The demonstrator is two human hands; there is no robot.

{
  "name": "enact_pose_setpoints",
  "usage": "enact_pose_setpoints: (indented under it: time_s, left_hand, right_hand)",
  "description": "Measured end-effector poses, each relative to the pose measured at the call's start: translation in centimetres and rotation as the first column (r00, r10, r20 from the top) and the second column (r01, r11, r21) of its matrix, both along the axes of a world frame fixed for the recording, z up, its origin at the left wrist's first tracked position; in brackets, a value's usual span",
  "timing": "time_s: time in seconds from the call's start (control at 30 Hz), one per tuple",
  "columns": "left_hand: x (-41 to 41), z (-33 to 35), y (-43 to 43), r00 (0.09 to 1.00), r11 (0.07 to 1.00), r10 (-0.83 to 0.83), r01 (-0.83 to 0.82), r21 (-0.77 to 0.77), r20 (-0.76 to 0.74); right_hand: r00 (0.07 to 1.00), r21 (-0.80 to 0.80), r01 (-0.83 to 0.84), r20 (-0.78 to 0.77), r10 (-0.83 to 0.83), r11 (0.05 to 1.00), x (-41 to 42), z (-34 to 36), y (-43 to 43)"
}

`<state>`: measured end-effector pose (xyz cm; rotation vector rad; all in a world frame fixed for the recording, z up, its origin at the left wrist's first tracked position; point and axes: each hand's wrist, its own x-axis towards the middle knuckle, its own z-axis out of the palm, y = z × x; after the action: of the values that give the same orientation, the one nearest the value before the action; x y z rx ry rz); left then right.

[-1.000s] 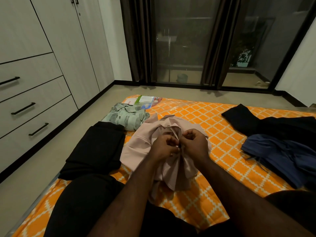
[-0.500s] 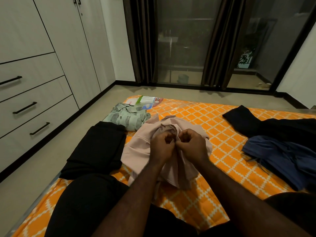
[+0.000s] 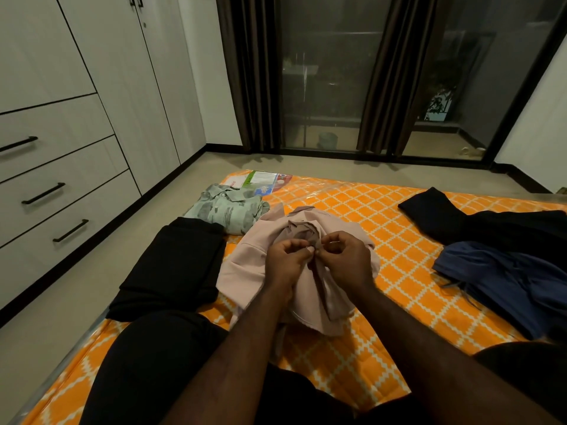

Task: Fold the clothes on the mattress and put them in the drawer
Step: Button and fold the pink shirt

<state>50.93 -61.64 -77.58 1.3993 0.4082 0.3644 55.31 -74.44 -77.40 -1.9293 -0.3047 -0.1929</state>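
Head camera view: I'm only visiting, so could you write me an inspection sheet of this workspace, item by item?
Surface: orange patterned mattress lying on the floor.
Job's things: pink shirt bunched in front of the person; green patterned shirt and folded black garment lie at the left; loose black garment and blue garment lie unfolded at the right; drawers all closed.
Clutter: printed label at the mattress's far corner.
Hands: left hand and right hand both pinch the pink shirt near its collar.
Cables: nothing seen.
Surroundings: wardrobe at the left, dark curtains and glass doors ahead.
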Motion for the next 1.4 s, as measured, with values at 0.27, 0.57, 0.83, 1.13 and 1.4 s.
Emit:
enact_pose_setpoints:
  time_s: [0.27,0.57,0.83,1.13,1.4]
  left_hand:
    - [0.0,-0.4,0.5,0.998,0.993,-0.053,0.049,0.103,0.031]
    - [0.4,-0.7,1.2,0.996,0.971,-0.082,0.074,0.227,0.027]
    - [-0.1,0.0,1.3,0.961,0.895,-0.276,0.258,-0.364,0.004]
    - [0.0,-0.5,0.9,0.959,0.906,-0.284,0.264,-0.330,-0.013]
    - [0.4,-0.5,-0.1,0.972,0.949,-0.217,0.188,-0.252,-0.094]
  right_hand:
    - [0.993,0.156,-0.034,-0.107,0.052,0.987,-0.1,0.2,0.0]
    - [0.973,0.250,-0.132,-0.153,0.174,0.959,0.4,0.2,-0.6]
    - [0.894,0.376,-0.246,-0.267,0.359,0.893,0.9,1.3,-1.0]
    - [0.877,0.363,-0.232,-0.324,0.355,0.903,1.0,2.1,-1.6]
    - [0.984,0.023,-0.173,-0.042,0.174,0.985,0.8,1.3,-0.9]
